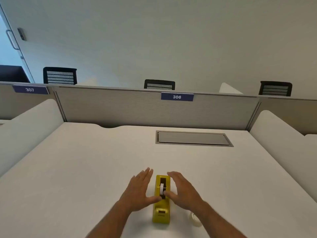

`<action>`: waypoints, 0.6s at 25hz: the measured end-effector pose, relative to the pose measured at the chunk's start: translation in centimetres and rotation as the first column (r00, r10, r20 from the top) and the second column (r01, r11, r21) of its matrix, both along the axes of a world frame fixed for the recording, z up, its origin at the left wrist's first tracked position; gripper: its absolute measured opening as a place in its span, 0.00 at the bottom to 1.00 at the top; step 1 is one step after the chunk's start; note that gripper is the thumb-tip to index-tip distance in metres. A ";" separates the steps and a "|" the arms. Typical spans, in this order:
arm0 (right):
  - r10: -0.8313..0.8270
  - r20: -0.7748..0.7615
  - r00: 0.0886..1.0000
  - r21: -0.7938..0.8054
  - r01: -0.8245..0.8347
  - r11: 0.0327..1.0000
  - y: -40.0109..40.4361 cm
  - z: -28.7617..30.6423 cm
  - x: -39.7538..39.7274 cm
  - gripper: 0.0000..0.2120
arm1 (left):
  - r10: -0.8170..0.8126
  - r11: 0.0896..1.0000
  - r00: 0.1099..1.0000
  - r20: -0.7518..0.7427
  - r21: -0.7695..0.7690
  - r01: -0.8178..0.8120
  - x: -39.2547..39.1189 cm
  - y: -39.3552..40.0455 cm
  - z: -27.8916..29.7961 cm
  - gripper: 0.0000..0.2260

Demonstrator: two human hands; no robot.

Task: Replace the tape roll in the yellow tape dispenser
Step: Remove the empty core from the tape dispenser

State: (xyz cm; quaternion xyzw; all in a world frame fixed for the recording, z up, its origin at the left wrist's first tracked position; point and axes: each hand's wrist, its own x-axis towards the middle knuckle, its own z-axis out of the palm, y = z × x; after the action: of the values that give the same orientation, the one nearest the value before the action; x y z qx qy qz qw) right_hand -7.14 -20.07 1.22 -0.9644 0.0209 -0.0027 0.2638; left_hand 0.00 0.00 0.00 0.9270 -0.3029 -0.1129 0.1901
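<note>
Yellow tape dispenser (161, 200) sits on the white tabletop (85, 169) between 2 flat, spread hands that grip nothing. The left hand (139, 189) has its thumb at the well where the roll (162, 188) sits; the right hand (184, 191) has its thumb at the roll itself. Best to steady the body with 1 hand and lift roll and hub straight up. A clear spare roll (194, 219) lies just beside the right wrist.
</note>
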 end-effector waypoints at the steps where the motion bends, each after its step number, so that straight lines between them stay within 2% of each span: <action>1: 0.014 -0.002 1.000 0.021 -0.014 1.000 0.2 -0.2 0.0 0.34 | -0.001 1.000 0.999 -0.046 -0.028 0.000 -0.2 -0.2 -0.2 0.52; 6: 0.026 -0.061 0.998 0.040 -0.024 0.999 0.9 -0.2 0.5 0.33 | 0.012 0.998 0.994 -0.112 -0.054 -0.018 -0.6 -1.3 -1.2 0.52; 10: 0.026 -0.062 0.998 -0.063 -0.030 0.998 0.4 -0.4 1.3 0.33 | 0.007 0.997 0.991 -0.136 -0.081 -0.019 -0.3 -2.1 -1.4 0.51; 15: 0.010 -0.057 0.998 -0.092 -0.015 0.996 0.7 -0.5 1.6 0.31 | 0.032 0.995 0.985 -0.168 -0.088 -0.047 -0.3 -2.1 -1.5 0.59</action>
State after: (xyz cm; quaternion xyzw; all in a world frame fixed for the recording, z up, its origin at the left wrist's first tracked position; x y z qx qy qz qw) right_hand -5.52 -19.40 0.70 -0.9753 0.0219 0.0252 0.2181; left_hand -0.34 -2.08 -1.52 0.9105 -0.2725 -0.1719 0.2591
